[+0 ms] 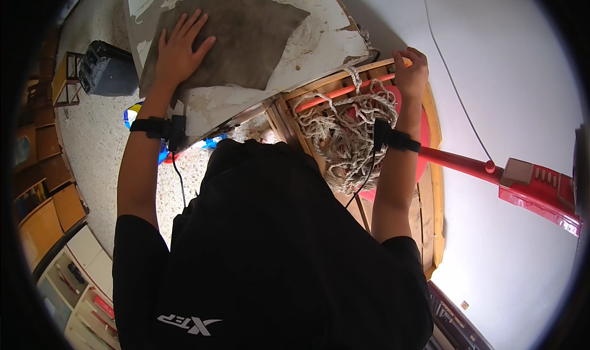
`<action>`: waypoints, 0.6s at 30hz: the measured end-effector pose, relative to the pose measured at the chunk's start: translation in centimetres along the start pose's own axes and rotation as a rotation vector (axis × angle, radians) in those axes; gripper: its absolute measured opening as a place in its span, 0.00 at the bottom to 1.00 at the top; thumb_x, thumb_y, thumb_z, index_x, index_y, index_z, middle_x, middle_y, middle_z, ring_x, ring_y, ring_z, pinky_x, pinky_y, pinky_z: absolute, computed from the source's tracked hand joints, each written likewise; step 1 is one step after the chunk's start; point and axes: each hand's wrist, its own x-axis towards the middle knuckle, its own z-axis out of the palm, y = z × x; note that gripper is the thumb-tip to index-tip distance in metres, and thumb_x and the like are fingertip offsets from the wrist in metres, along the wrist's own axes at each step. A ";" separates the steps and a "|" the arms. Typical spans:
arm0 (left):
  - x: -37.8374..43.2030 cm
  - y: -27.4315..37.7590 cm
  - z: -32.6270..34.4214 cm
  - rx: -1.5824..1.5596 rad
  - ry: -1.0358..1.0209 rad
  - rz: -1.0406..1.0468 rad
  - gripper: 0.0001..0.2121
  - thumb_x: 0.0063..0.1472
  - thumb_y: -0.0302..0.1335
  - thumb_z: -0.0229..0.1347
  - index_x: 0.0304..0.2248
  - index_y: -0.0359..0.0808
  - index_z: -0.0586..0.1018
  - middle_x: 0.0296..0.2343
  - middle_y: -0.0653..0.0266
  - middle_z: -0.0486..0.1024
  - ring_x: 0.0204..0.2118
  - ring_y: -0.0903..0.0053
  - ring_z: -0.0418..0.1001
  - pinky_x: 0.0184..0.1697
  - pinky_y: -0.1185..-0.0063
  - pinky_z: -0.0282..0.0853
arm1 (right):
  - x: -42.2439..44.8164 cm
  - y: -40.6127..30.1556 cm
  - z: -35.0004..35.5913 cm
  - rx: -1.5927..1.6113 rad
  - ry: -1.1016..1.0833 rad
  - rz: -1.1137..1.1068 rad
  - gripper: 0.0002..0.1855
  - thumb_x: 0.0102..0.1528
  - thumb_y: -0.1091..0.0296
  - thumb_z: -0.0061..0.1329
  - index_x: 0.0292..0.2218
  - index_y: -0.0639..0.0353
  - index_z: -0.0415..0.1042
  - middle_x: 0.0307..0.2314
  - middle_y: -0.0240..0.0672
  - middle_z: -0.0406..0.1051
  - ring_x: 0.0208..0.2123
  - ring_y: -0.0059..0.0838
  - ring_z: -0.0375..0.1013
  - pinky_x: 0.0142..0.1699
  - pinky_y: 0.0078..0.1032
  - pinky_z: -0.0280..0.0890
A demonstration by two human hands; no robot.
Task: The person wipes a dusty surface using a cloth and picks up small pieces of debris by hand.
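Note:
My left hand [182,57] lies flat, fingers spread, on a ragged-edged brown sheet that looks like leather [244,36]. Under the sheet is a white tabletop [322,41] with peeling, stained paint. My right hand [411,73] is at the far corner of a slatted wooden frame [428,202], its fingers curled down by the rail. Whether they grip anything cannot be made out. Left of that hand, an orange-red rod [343,92] lies across the frame. A tangled heap of thick off-white rope [350,128] rests over a red rounded object [421,124], mostly hidden.
A red stick-like appliance [530,184] extends rightward past my right forearm, along the white wall [498,96] with its thin hanging cord [445,69]. A black case [110,69] stands on the speckled floor [92,133] at left. Shelving [83,276] sits at lower left.

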 end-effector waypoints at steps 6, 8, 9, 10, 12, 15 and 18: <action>0.2 -0.2 0.1 0.008 0.002 0.007 0.28 0.65 0.53 0.50 0.62 0.56 0.68 0.64 0.75 0.60 0.68 0.69 0.54 0.68 0.51 0.42 | -1.7 -3.1 1.5 0.052 -0.096 -0.067 0.10 0.47 0.60 0.64 0.31 0.54 0.84 0.45 0.48 0.74 0.48 0.47 0.72 0.55 0.39 0.67; 0.2 -0.1 0.1 0.006 -0.003 0.006 0.28 0.65 0.53 0.50 0.62 0.56 0.68 0.64 0.75 0.60 0.68 0.69 0.54 0.68 0.51 0.42 | -2.2 -3.4 2.8 0.042 -0.095 -0.083 0.11 0.47 0.58 0.64 0.31 0.53 0.84 0.47 0.48 0.73 0.50 0.48 0.71 0.57 0.41 0.64; 0.2 -0.1 0.1 0.005 -0.004 0.010 0.28 0.65 0.53 0.50 0.62 0.56 0.68 0.64 0.75 0.60 0.68 0.69 0.54 0.68 0.51 0.42 | -2.1 -3.3 3.3 0.040 -0.095 -0.078 0.11 0.47 0.58 0.63 0.31 0.53 0.85 0.48 0.48 0.73 0.52 0.49 0.69 0.59 0.42 0.62; 0.2 -0.2 0.1 0.004 -0.003 0.009 0.28 0.65 0.53 0.50 0.62 0.56 0.68 0.64 0.75 0.60 0.68 0.69 0.54 0.68 0.51 0.42 | -2.1 -3.5 3.5 -0.007 -0.097 -0.094 0.11 0.48 0.59 0.63 0.31 0.54 0.85 0.48 0.47 0.73 0.51 0.48 0.70 0.58 0.41 0.64; 0.1 -0.3 0.1 0.005 -0.003 0.006 0.28 0.65 0.53 0.50 0.62 0.56 0.68 0.64 0.75 0.60 0.68 0.69 0.54 0.68 0.51 0.42 | -1.9 -3.8 3.7 -0.101 -0.102 -0.125 0.11 0.49 0.60 0.62 0.31 0.56 0.84 0.48 0.44 0.74 0.50 0.45 0.72 0.55 0.38 0.67; 0.1 -0.2 0.0 0.002 -0.001 0.001 0.28 0.65 0.53 0.50 0.62 0.55 0.68 0.64 0.75 0.60 0.68 0.69 0.54 0.67 0.51 0.42 | -1.3 -3.3 3.8 -0.105 -0.160 -0.138 0.10 0.49 0.62 0.61 0.31 0.58 0.84 0.48 0.45 0.73 0.49 0.45 0.73 0.55 0.37 0.67; 0.3 0.0 0.1 -0.011 0.005 0.004 0.28 0.65 0.53 0.50 0.61 0.55 0.68 0.64 0.74 0.60 0.68 0.69 0.54 0.67 0.51 0.42 | -1.3 -1.7 3.9 0.072 -0.104 -0.034 0.09 0.49 0.66 0.60 0.29 0.61 0.82 0.44 0.50 0.74 0.47 0.49 0.72 0.55 0.41 0.66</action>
